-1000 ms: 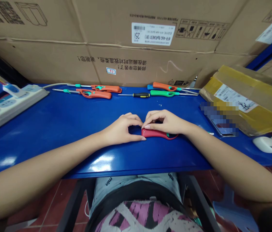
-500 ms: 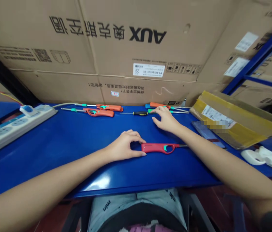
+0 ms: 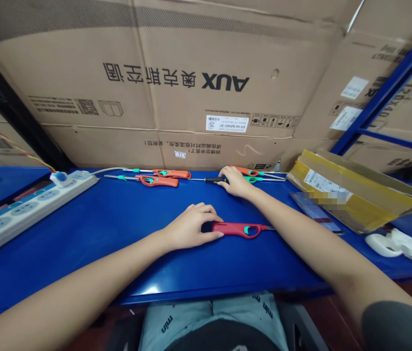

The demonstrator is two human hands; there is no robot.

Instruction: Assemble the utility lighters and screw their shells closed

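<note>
My left hand [image 3: 194,226] grips the handle end of a red lighter [image 3: 233,229] lying flat, its tip hidden behind my right forearm. Farther back, my right hand [image 3: 235,181] has its thumb and fingers closed round the black handle of a screwdriver [image 3: 211,180], whose thin shaft points left. Two orange lighters [image 3: 158,181] lie at the back, left of the screwdriver. Just beyond my right hand are another orange lighter [image 3: 251,172] and a green one [image 3: 255,179], partly covered by the hand.
A white power strip [image 3: 26,209] lies on the blue table [image 3: 136,263] at the left. At the right are a yellow-taped carton [image 3: 355,190], a phone [image 3: 315,212] and a white roll with tissue [image 3: 384,245]. Large cardboard boxes [image 3: 176,107] stand behind.
My right hand has moved left from the green lighter to the screwdriver handle and closed on it. My left hand keeps hold of the red lighter. The view has tilted up slightly.
</note>
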